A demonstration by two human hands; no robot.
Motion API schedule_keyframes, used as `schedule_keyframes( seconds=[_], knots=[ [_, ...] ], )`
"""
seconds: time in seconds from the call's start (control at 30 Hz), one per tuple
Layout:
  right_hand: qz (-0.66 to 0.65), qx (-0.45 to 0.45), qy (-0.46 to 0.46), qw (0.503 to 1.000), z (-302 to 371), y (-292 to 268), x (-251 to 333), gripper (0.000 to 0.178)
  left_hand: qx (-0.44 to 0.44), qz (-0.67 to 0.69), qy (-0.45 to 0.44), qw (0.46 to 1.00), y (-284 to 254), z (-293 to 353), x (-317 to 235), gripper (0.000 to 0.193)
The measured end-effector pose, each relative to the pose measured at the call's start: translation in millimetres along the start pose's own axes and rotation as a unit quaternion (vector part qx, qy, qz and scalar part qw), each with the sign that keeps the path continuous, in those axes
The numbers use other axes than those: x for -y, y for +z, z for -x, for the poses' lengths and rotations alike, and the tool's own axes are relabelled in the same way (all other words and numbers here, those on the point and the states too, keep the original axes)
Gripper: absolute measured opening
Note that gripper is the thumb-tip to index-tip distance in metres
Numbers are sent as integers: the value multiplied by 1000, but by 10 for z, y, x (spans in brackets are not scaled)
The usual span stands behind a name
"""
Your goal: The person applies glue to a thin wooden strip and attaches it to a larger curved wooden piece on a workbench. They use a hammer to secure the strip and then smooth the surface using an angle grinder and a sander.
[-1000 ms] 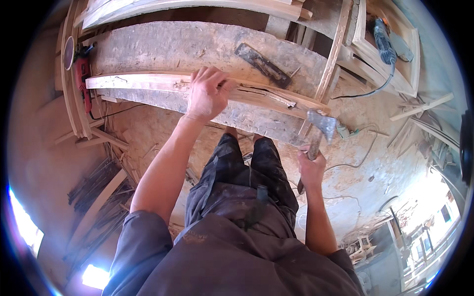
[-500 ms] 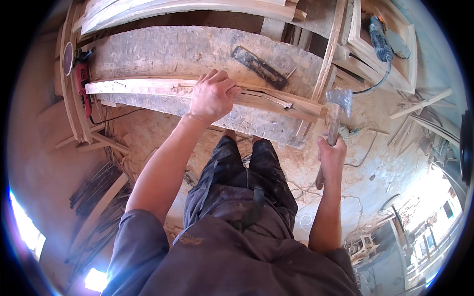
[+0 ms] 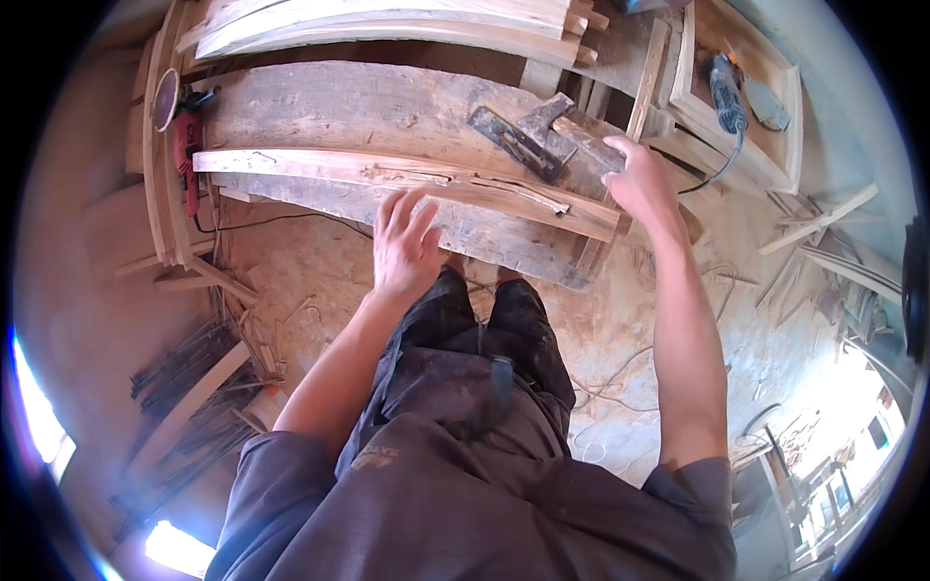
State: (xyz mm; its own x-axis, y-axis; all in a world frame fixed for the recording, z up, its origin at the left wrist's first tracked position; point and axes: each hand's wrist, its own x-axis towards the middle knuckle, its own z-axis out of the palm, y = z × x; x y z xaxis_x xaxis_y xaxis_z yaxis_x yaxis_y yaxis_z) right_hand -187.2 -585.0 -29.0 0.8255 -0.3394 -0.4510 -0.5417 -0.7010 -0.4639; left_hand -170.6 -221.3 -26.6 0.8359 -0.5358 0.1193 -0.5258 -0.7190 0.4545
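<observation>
My right hand [image 3: 639,179] grips the wooden handle of a hatchet [image 3: 579,138], whose metal head lies over the bench by a dark, long, narrow tool that looks like a hand plane [image 3: 499,136]. My left hand [image 3: 405,247] is open, with nothing in it, its fingers stretched out at the near side of a long wooden beam [image 3: 310,167]. Whether the fingertips touch the beam I cannot tell. Cracks and a splintered split run along the beam's middle and right part. It lies lengthwise on a worn, thick plank bench [image 3: 320,97].
A red angle grinder [image 3: 187,145] rests at the bench's left end, its cord trailing below. Shaped timbers [image 3: 387,24] are stacked behind. A corded power tool [image 3: 727,92] sits in a wooden frame [image 3: 790,145] at the right. Scrap wood [image 3: 194,387] and cords lie on the floor.
My left hand has let go of the beam and drawn back toward me. My right hand has brought the hatchet up and leftward from beyond the bench's right end to over the bench.
</observation>
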Motion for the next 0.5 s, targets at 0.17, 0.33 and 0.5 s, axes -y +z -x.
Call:
schedule_keyframes(
  seconds=[0.17,0.33,0.5],
  knots=[
    [-41,-53,-15,998,-40,-25,-48,54,136,-22,-164,977,-668,1021,385,40],
    [-116,-144,59,981,170,136,-210,46,30,-4,-414,910,-938,2255,1215,47],
    [-233,-158,133,950,-696,105,-370,70,-119,10,-497,859,-1496,2050,1774,52]
  ],
)
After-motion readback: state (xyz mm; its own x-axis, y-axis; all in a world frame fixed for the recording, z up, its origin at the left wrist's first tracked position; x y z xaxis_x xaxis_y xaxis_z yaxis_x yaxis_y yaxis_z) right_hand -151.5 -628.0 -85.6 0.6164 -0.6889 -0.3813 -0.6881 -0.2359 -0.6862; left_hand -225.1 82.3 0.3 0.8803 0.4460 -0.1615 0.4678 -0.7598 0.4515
